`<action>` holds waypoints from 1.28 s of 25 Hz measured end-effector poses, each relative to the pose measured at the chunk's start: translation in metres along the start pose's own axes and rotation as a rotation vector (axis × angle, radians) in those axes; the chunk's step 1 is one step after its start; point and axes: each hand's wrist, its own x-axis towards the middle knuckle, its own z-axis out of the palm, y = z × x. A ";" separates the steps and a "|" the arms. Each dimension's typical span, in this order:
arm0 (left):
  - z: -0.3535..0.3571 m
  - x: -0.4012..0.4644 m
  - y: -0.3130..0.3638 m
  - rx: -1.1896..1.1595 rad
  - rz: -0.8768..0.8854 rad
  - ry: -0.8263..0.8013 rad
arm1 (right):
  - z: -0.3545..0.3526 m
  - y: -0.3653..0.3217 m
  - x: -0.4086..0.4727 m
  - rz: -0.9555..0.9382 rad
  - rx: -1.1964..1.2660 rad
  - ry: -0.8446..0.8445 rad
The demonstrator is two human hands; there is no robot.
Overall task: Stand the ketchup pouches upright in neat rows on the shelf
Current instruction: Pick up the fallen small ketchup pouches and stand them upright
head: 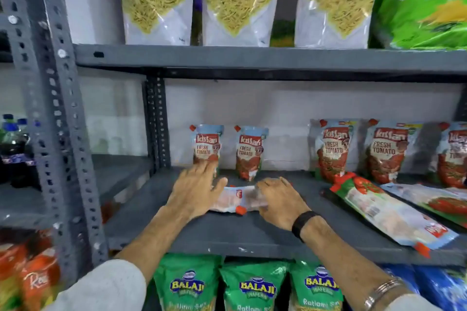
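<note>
Grey slotted-steel racking filled the frame, and the middle shelf [252,237] ran across its centre, with bags of Aloo Sev [156,2] on the board above and green Balaji packs [188,285] below. Two small ketchup pouches [207,149] already stood upright against the back wall at centre frame, caps up and printed faces toward me, with three larger ones [333,150] standing the same way further right; I judged they were pushed back there so a second row could form in front. One small flat pouch [236,201] lay between my hands at centre frame, pale back side up, its long axis running left to right across the shelf and its red cap [240,209] on the near edge, toward me. My left hand [195,190] was spread open, palm down, fingers [202,171] reaching over the pouch's left end and partly covering the foot of the leftmost standing pouch; it had not closed on anything. My right hand [278,203] was cupped over the pouch's right end, but whether those fingers were really gripping it or only resting on it I could not tell. I held both ends, I think, because a soft pouch sags from one side. Two more large pouches [389,212] lay flat at centre right, long axes slanting toward the lower right.
</note>
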 end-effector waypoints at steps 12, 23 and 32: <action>0.011 -0.002 -0.033 0.139 0.424 -0.351 | 0.001 -0.024 0.030 -0.014 0.323 -0.219; -0.014 0.028 -0.038 -1.020 -0.318 0.012 | -0.001 -0.027 0.062 0.290 1.194 0.018; -0.014 0.035 -0.059 -1.566 -0.553 -0.072 | -0.008 -0.082 0.092 0.385 1.628 0.118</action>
